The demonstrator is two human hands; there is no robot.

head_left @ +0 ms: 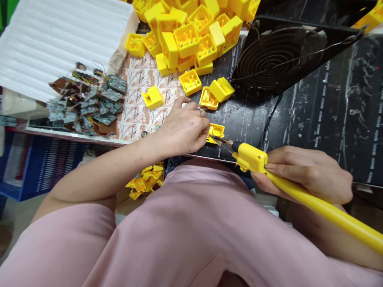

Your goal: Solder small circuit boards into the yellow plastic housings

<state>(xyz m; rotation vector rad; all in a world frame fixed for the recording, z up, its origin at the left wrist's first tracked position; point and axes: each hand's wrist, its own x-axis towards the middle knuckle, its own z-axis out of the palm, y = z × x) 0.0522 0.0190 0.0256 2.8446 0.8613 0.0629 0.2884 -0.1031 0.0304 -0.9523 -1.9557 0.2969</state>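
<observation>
My left hand reaches over the table's front edge, its fingers curled down at a small yellow plastic case. The hand hides the left part of this case and whatever lies under the fingertips. In my right hand is a yellow soldering iron, gripped from the side, with its thick yellow rear end running to the lower right. The dark metal tip points left into the case, close to my left fingertips. Just beyond my left hand lie an open yellow housing and two more leaning together.
Yellow housings are heaped at the back. Circuit boards with wires are piled at the left, by a white foam sheet. A black fan stands at the back right, its cable crossing the table. A blue crate sits lower left.
</observation>
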